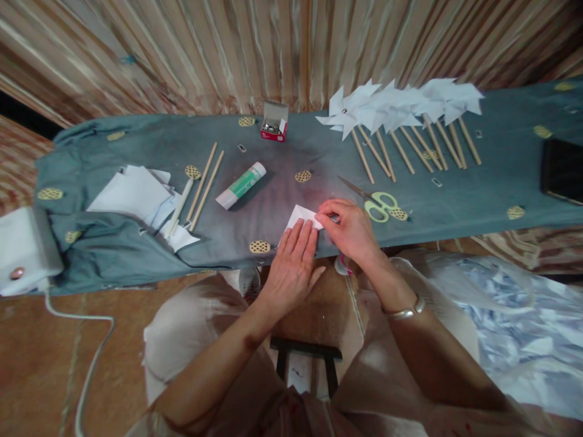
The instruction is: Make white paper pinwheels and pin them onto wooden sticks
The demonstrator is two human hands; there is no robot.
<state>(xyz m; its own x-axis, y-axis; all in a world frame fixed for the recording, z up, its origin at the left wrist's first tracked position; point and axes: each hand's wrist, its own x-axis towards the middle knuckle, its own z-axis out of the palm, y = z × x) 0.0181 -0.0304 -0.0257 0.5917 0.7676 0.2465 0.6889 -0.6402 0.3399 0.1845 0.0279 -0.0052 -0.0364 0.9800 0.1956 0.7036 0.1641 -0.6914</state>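
A folded piece of white paper (300, 213) lies at the front edge of the cloth-covered table. My left hand (296, 255) rests flat on it, fingers stretched out over its lower part. At the paper's right corner, my right hand (346, 226) is closed, thumb and fingertips pinching the edge. A small dark bit shows by the right fingers, too hidden to name. Just right of that hand lie scissors (378, 203) with light green handles, blades pointing up-left. A green and white glue stick (241, 185) lies to the left of the paper.
Several white paper pinwheels (401, 103) on wooden sticks lie at the back right. A red box (274, 130) of metal pins stands open at the back. At left are paper sheets (132, 194), two wooden sticks (207, 188), a white pen-like stick (182, 203) and a white device (27, 249).
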